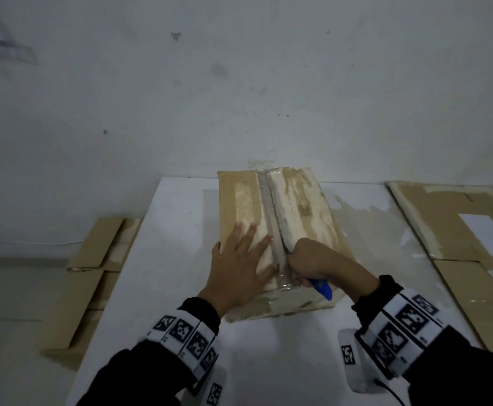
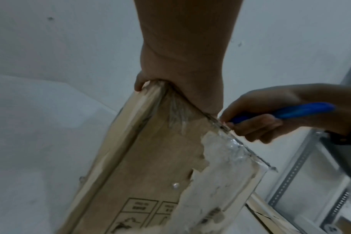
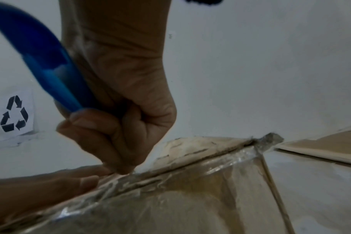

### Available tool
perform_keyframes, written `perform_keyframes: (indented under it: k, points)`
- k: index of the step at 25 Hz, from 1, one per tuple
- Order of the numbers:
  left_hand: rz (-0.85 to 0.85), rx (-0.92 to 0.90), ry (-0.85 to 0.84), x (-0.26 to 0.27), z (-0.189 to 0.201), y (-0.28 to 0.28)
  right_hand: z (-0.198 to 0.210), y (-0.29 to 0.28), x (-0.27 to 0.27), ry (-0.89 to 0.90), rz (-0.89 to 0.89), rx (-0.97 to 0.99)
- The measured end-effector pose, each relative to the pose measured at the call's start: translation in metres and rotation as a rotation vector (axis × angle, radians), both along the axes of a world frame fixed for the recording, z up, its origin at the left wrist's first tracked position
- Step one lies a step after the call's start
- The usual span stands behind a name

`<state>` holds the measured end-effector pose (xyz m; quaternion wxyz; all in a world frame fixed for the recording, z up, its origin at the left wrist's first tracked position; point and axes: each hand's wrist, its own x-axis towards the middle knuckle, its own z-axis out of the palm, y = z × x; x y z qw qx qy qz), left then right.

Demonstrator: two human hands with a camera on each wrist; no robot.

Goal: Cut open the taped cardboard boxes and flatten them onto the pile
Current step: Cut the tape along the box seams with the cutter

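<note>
While the taped seam along the top of the cardboard box [image 1: 277, 230] is only partly slit, I judge this box to be early in its cycle: in the head view it sits closed and full-height on the white bench [image 1: 163, 259], with my left hand [image 1: 239, 268] spread flat on its near left flap, fingers straight, pressing it steady. My right hand [image 1: 321, 259] is fisted round the blue-handled box cutter [image 1: 321, 287], whose working end meets the tape near the near end of the seam; the far stretch of tape looks unbroken, though I cannot be sure from here. Flattened cardboard [image 1: 456, 224] lies to the right, which I take for the pile, and more cardboard [image 1: 98, 259] lies low on the left, beside the bench. From the left wrist, I see the box's side panel [image 2: 150, 158] with torn paper and clear tape [image 2: 226, 155] wrapped over its edge, and the right hand [image 2: 270, 117] clamped on the blue handle [image 2: 303, 110] right at that edge. From the right wrist, the fist [image 3: 118, 114] bears down on the seam [image 3: 190, 159]; the blade itself is hidden. A recycling label [image 3: 14, 114] hangs on the wall. Left to do, I reckon: finishing this seam, opening the flaps, dealing with the underside, flattening and stacking.
</note>
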<state>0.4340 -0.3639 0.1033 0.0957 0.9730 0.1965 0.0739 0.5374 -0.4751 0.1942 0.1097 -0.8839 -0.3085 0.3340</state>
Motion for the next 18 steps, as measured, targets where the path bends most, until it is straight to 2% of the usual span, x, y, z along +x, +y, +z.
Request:
perform_keyframes:
  k: [5,9,15,18]
  points:
    - [0.012,0.001,-0.036,-0.001,0.002,-0.004,0.003,-0.017,-0.013,-0.01,0.054,-0.017]
    - [0.033,-0.008,0.056,-0.002,0.004,-0.004,0.007,-0.022,-0.019,0.021,0.063,-0.003]
    - [0.034,-0.037,0.079,-0.001,0.006,-0.002,0.004,-0.051,-0.032,0.026,0.089,-0.045]
    - [-0.003,-0.081,0.122,-0.002,0.008,0.001,0.002,-0.054,-0.033,0.033,0.195,-0.109]
